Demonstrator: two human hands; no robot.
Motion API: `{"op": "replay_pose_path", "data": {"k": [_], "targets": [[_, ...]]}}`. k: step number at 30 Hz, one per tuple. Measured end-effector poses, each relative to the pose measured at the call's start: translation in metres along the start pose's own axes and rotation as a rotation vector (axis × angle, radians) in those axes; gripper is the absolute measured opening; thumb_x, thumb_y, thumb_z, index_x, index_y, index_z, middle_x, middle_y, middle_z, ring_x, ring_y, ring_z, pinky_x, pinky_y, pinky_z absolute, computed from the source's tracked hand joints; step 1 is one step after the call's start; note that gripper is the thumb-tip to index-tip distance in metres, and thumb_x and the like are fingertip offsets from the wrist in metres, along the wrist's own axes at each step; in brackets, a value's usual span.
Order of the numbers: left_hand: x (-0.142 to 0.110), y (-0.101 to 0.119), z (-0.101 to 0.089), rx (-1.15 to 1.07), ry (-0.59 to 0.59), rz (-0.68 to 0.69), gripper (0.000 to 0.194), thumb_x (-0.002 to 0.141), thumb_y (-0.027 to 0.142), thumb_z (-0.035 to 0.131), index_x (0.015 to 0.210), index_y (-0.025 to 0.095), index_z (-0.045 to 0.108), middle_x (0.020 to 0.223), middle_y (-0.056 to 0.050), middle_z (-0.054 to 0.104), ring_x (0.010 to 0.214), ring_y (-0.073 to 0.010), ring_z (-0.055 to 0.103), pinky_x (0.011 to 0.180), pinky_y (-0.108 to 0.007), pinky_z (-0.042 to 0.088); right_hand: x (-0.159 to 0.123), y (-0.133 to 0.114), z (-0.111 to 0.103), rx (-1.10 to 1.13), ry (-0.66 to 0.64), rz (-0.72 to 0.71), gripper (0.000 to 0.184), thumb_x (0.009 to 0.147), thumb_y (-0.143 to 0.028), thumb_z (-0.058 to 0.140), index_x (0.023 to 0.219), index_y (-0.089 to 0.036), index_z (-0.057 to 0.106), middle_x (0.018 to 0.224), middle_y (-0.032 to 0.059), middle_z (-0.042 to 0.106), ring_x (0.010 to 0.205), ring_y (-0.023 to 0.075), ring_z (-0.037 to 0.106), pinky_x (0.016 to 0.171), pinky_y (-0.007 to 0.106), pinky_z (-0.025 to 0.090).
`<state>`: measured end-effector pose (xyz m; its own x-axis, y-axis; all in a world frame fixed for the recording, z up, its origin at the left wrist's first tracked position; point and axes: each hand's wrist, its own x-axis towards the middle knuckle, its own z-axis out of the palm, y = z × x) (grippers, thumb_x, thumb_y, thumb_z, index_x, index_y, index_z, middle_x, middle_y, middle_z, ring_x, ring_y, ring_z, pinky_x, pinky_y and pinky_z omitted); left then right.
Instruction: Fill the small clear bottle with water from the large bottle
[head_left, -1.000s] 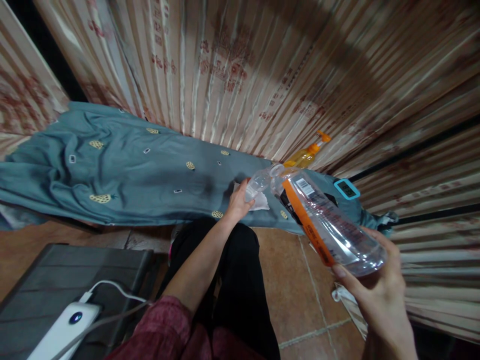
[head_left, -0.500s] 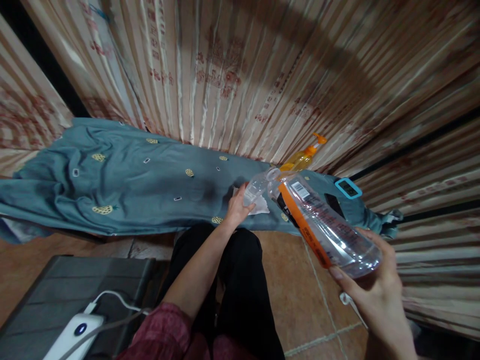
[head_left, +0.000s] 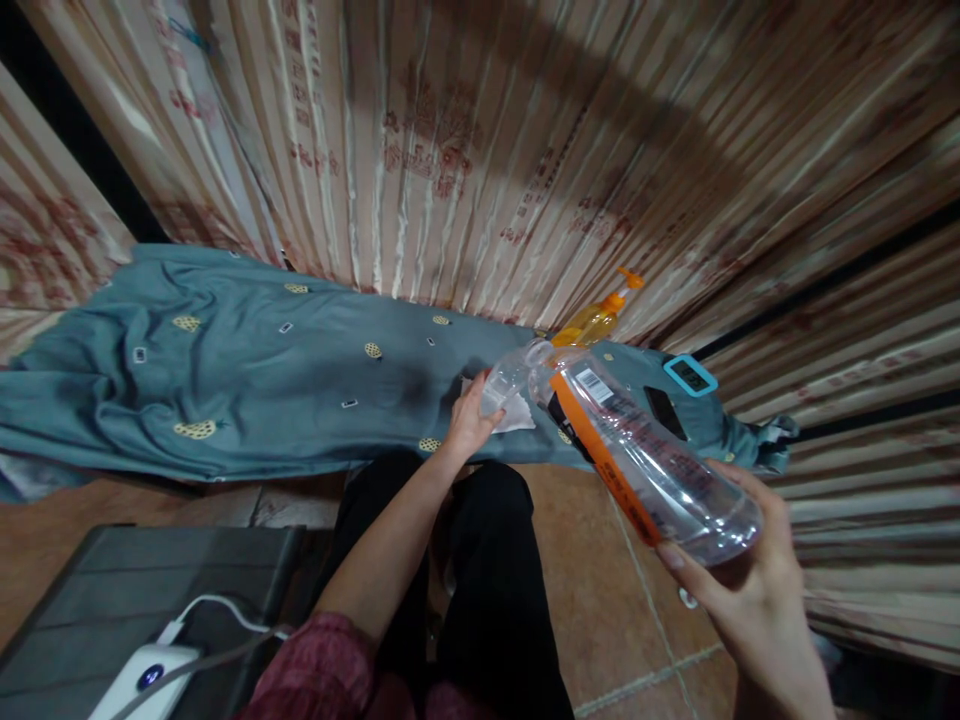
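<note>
My right hand (head_left: 750, 570) is wrapped round the base of a large clear plastic bottle (head_left: 645, 455) with an orange and black label. That bottle is tilted, its neck pointing up and left to the mouth of a small clear bottle (head_left: 508, 378). The two mouths are very close; whether they touch I cannot tell. Closed round the small bottle's lower part is my left hand (head_left: 471, 418), over a white tissue (head_left: 517, 414) on the teal cloth (head_left: 285, 390). Just behind the necks lies or stands an orange pump bottle (head_left: 592, 320), partly hidden.
A blue-framed digital timer (head_left: 691, 376) and a dark phone-like slab (head_left: 664, 412) are on the cloth at right. Pleated curtains (head_left: 420, 150) hang behind. At lower left, a white power bank (head_left: 146, 682) with a cable rests on a grey stool-like surface (head_left: 195, 555).
The view has shifted slightly, moving the scene a little left. Both hands keep their hold, and the two bottles stay mouth to mouth with almost no visible change.
</note>
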<state>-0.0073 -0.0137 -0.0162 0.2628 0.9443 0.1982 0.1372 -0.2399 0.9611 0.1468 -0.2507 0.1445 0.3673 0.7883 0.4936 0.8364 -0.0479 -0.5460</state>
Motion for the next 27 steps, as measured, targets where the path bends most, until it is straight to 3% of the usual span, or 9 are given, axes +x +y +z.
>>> {"op": "replay_pose_path", "data": {"k": [12, 19, 27], "targets": [[0.001, 0.004, 0.001, 0.029, -0.025, 0.018, 0.072, 0.075, 0.015, 0.075, 0.142, 0.023, 0.052, 0.128, -0.005, 0.073, 0.119, -0.0262, 0.07, 0.108, -0.041, 0.054, -0.004, 0.004, -0.006, -0.004, 0.004, 0.053, 0.08, 0.07, -0.059, 0.081, 0.135, -0.022, 0.051, 0.125, 0.0112, 0.061, 0.112, 0.0315, 0.064, 0.094, 0.047, 0.054], [0.003, 0.006, 0.004, 0.042, -0.04, 0.04, 0.073, 0.074, 0.011, 0.075, 0.142, 0.023, 0.052, 0.137, -0.006, 0.069, 0.126, -0.0265, 0.066, 0.111, -0.037, 0.052, -0.005, 0.008, -0.011, -0.063, 0.008, 0.042, 0.082, 0.069, -0.06, 0.081, 0.134, -0.021, 0.052, 0.125, 0.0125, 0.062, 0.111, 0.0334, 0.064, 0.095, 0.051, 0.051], [0.004, 0.01, 0.005, 0.047, -0.071, 0.026, 0.074, 0.073, 0.009, 0.073, 0.143, 0.022, 0.052, 0.141, -0.006, 0.067, 0.13, -0.0259, 0.064, 0.115, -0.038, 0.048, -0.003, 0.005, -0.01, -0.056, 0.028, 0.103, 0.082, 0.067, -0.061, 0.082, 0.134, -0.021, 0.053, 0.125, 0.0115, 0.064, 0.11, 0.0316, 0.066, 0.093, 0.046, 0.055]]}}
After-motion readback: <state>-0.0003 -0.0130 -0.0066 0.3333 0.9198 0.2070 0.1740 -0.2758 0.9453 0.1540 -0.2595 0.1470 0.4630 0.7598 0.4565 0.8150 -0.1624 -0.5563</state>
